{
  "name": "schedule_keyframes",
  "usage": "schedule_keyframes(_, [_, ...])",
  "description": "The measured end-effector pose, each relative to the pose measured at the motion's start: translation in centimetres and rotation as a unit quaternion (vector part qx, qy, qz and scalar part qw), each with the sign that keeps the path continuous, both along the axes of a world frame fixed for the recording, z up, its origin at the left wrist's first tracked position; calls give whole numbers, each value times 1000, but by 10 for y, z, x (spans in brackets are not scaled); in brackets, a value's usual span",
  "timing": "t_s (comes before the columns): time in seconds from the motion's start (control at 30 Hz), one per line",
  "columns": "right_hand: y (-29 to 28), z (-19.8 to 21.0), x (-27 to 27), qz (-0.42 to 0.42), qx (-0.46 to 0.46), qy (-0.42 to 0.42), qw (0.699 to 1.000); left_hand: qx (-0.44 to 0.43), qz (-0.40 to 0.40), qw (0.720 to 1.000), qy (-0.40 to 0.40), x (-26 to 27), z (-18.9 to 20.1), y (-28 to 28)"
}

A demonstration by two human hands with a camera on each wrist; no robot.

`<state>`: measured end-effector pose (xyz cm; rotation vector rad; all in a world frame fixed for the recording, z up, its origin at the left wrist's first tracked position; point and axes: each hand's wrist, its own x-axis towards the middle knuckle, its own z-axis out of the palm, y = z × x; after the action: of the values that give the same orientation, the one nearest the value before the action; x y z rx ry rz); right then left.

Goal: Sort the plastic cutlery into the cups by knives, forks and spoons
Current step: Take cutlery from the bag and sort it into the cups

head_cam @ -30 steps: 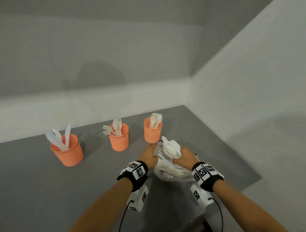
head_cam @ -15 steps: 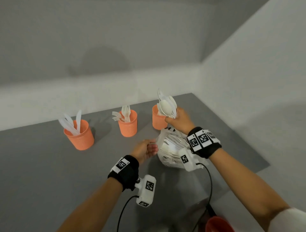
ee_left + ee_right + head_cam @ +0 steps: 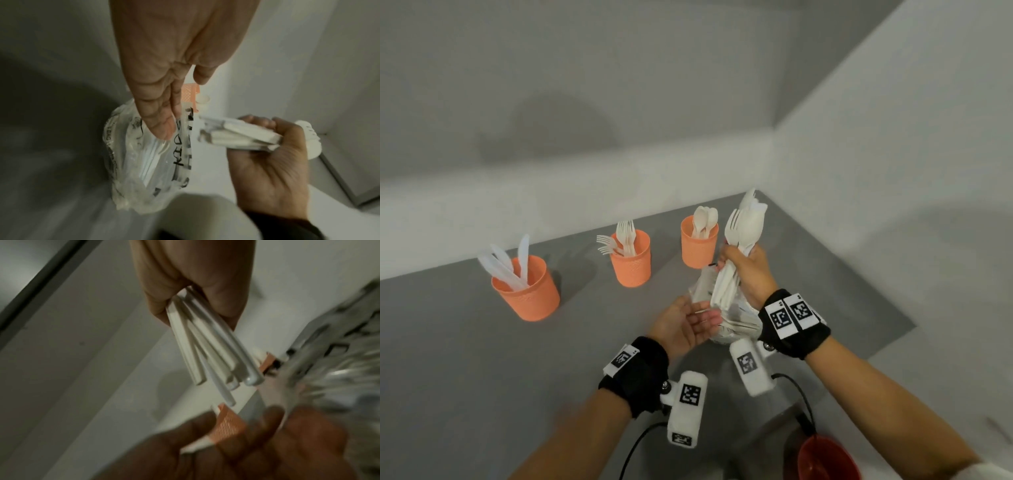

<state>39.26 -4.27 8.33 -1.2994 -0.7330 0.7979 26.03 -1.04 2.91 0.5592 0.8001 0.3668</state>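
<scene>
Three orange cups stand in a row on the grey table: the knife cup (image 3: 525, 291) at the left, the fork cup (image 3: 631, 262) in the middle, the spoon cup (image 3: 698, 248) at the right. My right hand (image 3: 746, 263) grips a bundle of white cutlery (image 3: 743, 226) by the handles (image 3: 207, 345), heads up, above the clear plastic bag (image 3: 729, 325). A fork and spoons show in the bundle. More cutlery lies inside the bag (image 3: 144, 155). My left hand (image 3: 695, 318) is open, its straight fingers (image 3: 160, 123) touching the bag's rim just below the handle ends.
A red round container (image 3: 825, 457) sits at the bottom right near my right forearm. White walls close the table's far side and right side. The table's right edge (image 3: 887, 342) runs close behind the bag. Grey tabletop (image 3: 465, 359) stretches to the left.
My right hand has lifted the bundle of cutlery out of the bag and holds it above it. My left hand has let go of the bag's top and opened beside it.
</scene>
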Motion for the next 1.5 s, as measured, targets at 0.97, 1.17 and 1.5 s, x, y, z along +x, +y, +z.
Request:
schedule_keyframes(0.97, [69,-44,-90,57,-158,-98,981,192,34,963,185,-62,9,26])
schedule_keyframes(1.17, [62,-51,-84,123,-145,-365,911,341,91,924,148,-41,30,49])
schedule_keyframes(1.5, [68,-34,-65,350,-167,-85,918,295,226,915,157,-28,41,72])
